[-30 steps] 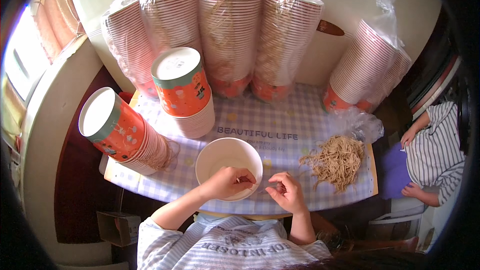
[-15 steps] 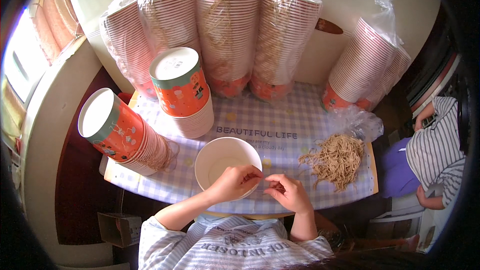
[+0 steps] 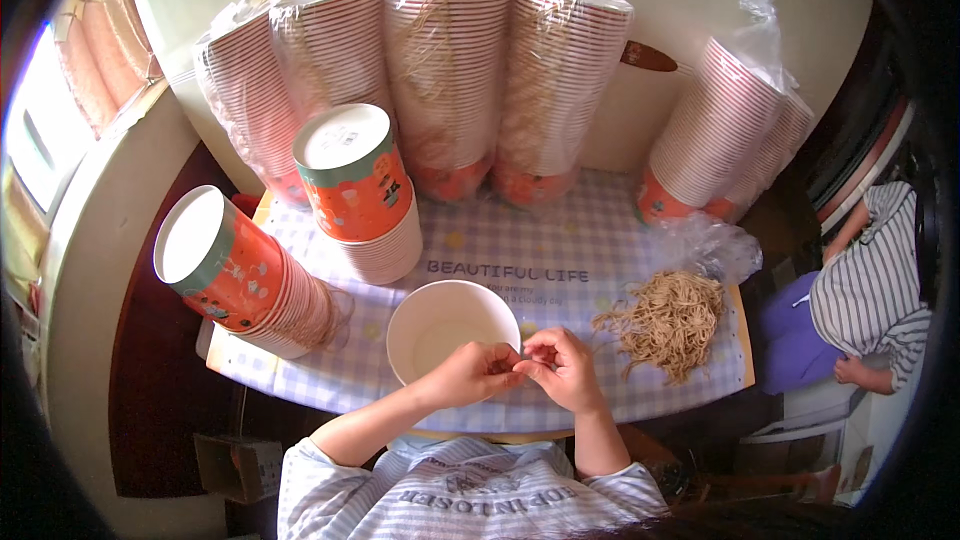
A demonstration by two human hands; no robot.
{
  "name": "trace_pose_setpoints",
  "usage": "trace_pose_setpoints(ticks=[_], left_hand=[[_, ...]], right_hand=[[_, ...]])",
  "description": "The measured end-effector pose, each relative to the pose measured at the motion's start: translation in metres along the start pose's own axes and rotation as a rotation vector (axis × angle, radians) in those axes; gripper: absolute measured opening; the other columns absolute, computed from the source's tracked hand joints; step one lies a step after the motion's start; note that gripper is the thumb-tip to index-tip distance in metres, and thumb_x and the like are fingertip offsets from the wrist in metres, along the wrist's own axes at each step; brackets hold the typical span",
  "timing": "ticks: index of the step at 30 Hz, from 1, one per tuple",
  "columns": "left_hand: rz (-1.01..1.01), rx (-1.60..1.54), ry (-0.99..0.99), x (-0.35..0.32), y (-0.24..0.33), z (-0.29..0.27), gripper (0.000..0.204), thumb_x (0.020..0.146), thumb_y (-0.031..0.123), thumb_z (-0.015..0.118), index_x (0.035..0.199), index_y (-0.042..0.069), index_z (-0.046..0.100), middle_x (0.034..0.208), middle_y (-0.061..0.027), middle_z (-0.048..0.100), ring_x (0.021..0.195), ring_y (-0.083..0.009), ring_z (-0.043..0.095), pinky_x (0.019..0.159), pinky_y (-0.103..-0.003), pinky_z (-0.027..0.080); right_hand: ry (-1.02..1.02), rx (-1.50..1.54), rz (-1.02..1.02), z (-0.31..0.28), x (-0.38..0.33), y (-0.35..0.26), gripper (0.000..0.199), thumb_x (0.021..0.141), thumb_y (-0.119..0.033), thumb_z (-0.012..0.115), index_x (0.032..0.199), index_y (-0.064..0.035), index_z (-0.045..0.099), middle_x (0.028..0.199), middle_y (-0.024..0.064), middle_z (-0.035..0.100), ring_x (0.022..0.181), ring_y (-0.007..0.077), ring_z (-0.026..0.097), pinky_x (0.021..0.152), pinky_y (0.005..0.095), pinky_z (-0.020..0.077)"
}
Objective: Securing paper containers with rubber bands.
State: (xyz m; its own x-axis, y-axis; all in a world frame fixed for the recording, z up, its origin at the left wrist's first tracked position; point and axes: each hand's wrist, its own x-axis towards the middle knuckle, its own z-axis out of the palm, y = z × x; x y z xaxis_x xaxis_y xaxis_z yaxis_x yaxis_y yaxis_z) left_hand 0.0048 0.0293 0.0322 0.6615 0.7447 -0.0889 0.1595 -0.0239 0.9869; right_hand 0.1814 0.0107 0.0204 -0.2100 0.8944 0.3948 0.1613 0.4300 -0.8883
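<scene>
Where fingertips meet — something unseeable

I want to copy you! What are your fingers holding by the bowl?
Both hands, left hand and right hand, pinch something tiny between fingertips beside the paper bowl; too small to identify.

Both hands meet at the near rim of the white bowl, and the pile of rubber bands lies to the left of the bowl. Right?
Not quite. In the head view the pile of rubber bands lies right of the white bowl. The left hand and right hand do meet at its near rim.

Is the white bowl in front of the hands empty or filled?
Empty: the white bowl stands upright, showing only bare white inside; the noodle pile lies beside it.
</scene>
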Motion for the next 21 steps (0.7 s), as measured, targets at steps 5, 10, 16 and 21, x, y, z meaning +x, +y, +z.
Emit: trace_pose_setpoints(ticks=[5,10,16,21], left_hand=[[0.02,-0.193,-0.01,-0.001,-0.014,-0.004,0.013,0.084,0.013,0.057,0.087,0.0,0.057,0.072,-0.0014,0.059,0.066,-0.0045,0.052,0.057,-0.02,0.043],[0.061,-0.161,-0.03,-0.002,-0.007,-0.01,0.011,0.084,0.011,0.056,0.088,0.0,0.057,0.078,-0.0024,0.059,0.071,-0.0057,0.053,0.061,-0.021,0.044],[0.07,-0.157,0.004,-0.004,-0.007,-0.015,0.009,0.083,0.007,0.055,0.088,-0.001,0.056,0.08,-0.0047,0.061,0.076,-0.0102,0.057,0.069,-0.024,0.045],[0.044,-0.168,-0.001,-0.004,-0.014,-0.018,0.01,0.081,0.007,0.057,0.087,0.0,0.055,0.081,-0.0055,0.061,0.076,-0.0114,0.058,0.069,-0.024,0.046]], right_hand=[[-0.029,-0.316,-0.194,-0.007,-0.006,-0.01,0.022,0.064,-0.016,0.076,0.076,-0.0065,0.06,0.094,0.0072,0.05,0.072,0.0161,0.055,0.06,0.0268,0.0459],[-0.028,-0.376,-0.107,-0.004,-0.014,-0.011,0.02,0.064,-0.013,0.075,0.077,-0.0066,0.061,0.092,0.0068,0.052,0.07,0.0179,0.057,0.059,0.0289,0.0471],[-0.011,-0.412,-0.137,0.0,-0.016,-0.013,0.016,0.062,-0.008,0.073,0.074,-0.0074,0.062,0.09,0.0052,0.053,0.066,0.0164,0.056,0.057,0.0271,0.0463],[-0.065,-0.494,-0.181,0.01,-0.02,-0.024,0.016,0.061,-0.012,0.074,0.072,-0.0097,0.062,0.091,0.0026,0.053,0.063,0.0151,0.051,0.055,0.0269,0.045]])
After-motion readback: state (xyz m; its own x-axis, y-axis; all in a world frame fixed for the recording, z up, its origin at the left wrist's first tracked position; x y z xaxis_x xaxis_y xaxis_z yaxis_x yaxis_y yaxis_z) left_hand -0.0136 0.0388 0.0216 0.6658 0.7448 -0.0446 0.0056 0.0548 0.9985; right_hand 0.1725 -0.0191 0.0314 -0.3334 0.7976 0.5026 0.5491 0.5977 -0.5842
